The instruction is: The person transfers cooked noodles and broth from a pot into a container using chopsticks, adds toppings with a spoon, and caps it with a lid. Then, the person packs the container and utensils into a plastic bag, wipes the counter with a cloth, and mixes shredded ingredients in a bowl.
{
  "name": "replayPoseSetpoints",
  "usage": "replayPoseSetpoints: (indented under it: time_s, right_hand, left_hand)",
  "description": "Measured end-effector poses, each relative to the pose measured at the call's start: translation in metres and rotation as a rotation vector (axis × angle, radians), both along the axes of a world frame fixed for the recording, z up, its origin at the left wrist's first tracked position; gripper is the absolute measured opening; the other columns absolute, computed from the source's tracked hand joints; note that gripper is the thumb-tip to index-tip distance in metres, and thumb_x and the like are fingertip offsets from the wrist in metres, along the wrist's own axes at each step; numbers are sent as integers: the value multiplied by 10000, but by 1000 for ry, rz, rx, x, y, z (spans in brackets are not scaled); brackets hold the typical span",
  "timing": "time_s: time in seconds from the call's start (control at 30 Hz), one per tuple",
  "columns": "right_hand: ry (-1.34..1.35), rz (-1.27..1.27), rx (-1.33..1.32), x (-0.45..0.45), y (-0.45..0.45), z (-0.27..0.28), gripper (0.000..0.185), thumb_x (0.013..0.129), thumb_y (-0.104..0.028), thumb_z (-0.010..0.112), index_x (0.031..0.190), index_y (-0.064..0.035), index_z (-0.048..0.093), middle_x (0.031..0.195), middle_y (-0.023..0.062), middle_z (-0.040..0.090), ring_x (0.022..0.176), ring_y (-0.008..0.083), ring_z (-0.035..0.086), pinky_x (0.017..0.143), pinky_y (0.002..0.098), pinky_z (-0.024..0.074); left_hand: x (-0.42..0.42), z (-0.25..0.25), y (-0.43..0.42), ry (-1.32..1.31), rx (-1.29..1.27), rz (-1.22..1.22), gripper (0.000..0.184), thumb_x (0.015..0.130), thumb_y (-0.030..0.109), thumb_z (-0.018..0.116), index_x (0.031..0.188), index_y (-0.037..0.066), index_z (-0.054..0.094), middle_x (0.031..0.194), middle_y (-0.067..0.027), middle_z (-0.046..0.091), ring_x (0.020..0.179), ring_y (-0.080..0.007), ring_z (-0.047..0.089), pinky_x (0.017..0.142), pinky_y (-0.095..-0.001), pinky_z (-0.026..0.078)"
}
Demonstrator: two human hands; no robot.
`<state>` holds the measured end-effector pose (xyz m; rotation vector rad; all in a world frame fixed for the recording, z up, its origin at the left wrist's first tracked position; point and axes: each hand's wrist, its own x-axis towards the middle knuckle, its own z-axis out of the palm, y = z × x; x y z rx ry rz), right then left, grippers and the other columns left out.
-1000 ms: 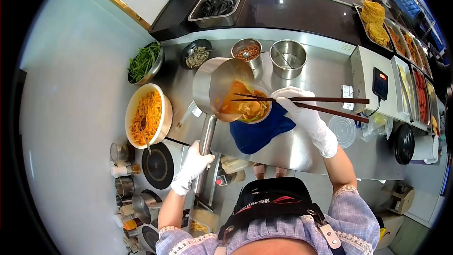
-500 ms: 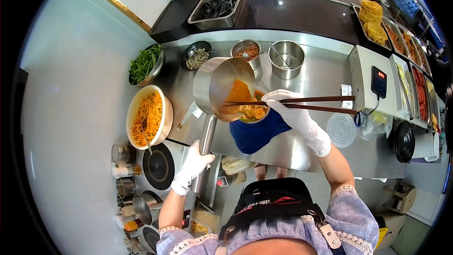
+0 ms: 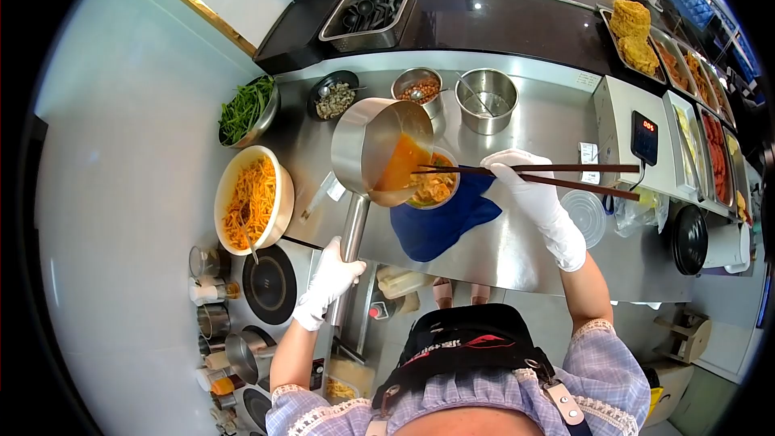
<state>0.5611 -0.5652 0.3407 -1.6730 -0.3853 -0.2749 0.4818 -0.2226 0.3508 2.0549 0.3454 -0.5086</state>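
Observation:
My left hand [image 3: 329, 281], in a white glove, grips the handle of a steel saucepan [image 3: 352, 145]. The pan is tilted to the right, with orange broth [image 3: 402, 163] at its lip, over a round bowl of food [image 3: 436, 186]. My right hand [image 3: 529, 186], also gloved, holds long dark chopsticks [image 3: 577, 168] whose tips are at the pan's lip and the bowl's left part. Under and beside the bowl lies a blue cloth [image 3: 444, 230] on the steel counter. The pan hides the bowl's left side.
A bowl of orange shreds [image 3: 252, 200] and a bowl of greens [image 3: 249, 111] stand left. Behind are a black dish [image 3: 333, 97], a bowl of peanuts [image 3: 417, 89] and a steel pot [image 3: 487, 102]. A clear lid [image 3: 583, 218] lies right, near a digital display [image 3: 644, 139].
My right hand and the chopsticks moved left, then back right, and their tips shifted from inside the pan to its lip. The pan and my left hand have stayed nearly still.

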Motion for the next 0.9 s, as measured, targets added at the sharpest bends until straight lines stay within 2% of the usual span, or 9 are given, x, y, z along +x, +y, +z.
replayPoseSetpoints:
  time_s: [0.07,0.17,0.2,0.23,0.3,0.5,0.6,0.73,0.9]
  right_hand:
    - [-50,-19,-11,-5,-3,6,80,839,-58,623,854,14,655,853,93,661,760,171,616,691,266,489]
    - [68,8,85,-14,-6,12,67,833,-26,613,851,24,654,859,90,664,748,148,618,675,261,498]
    - [-74,-3,34,-16,-11,12,69,834,-18,607,845,29,657,841,81,664,739,126,613,657,256,497]
    - [-71,0,34,-19,-15,9,69,834,-18,607,845,29,657,841,81,664,739,126,613,657,256,497]
    - [156,0,141,-30,-19,0,72,835,-13,603,841,27,662,825,73,663,743,112,607,666,247,494]
    - [236,3,138,-25,3,-38,75,847,-64,628,856,-9,678,820,43,666,748,106,610,700,226,495]
    - [434,-1,261,-22,7,-40,115,866,-44,581,874,33,665,842,69,674,763,117,620,732,241,514]
    - [466,-46,403,-13,1,-49,130,877,-104,599,850,10,655,788,45,663,735,105,631,687,221,522]
    - [463,-114,341,-9,2,-56,122,871,-105,612,846,7,652,768,45,656,704,95,626,654,208,513]
  left_hand:
    - [1,0,-1,-1,-5,-3,290,723,9,647,927,-23,444,683,-66,525,490,-122,514,447,-264,441]
    - [1,0,0,-9,-1,-18,294,724,17,646,930,-27,441,686,-69,525,489,-122,513,449,-263,443]
    - [1,3,-2,6,6,-12,296,725,22,647,931,-30,441,688,-70,527,489,-122,515,448,-263,444]
    - [1,5,-3,18,11,-6,298,726,28,647,933,-32,441,690,-72,528,489,-122,517,447,-263,445]
    - [2,2,0,12,15,-1,297,726,32,648,929,-33,442,690,-73,531,491,-122,521,446,-263,446]
    - [3,2,1,-29,33,-22,299,725,39,652,925,-39,444,686,-75,538,497,-125,535,446,-262,448]
    - [4,2,1,-30,45,-25,299,722,30,650,924,-42,443,687,-76,541,499,-127,537,449,-263,450]
    - [4,1,2,-50,66,-24,285,722,20,645,909,-40,439,691,-81,544,500,-129,537,450,-266,453]
    - [4,0,2,-36,57,-14,296,719,36,652,909,-38,437,690,-85,545,501,-133,540,455,-269,458]
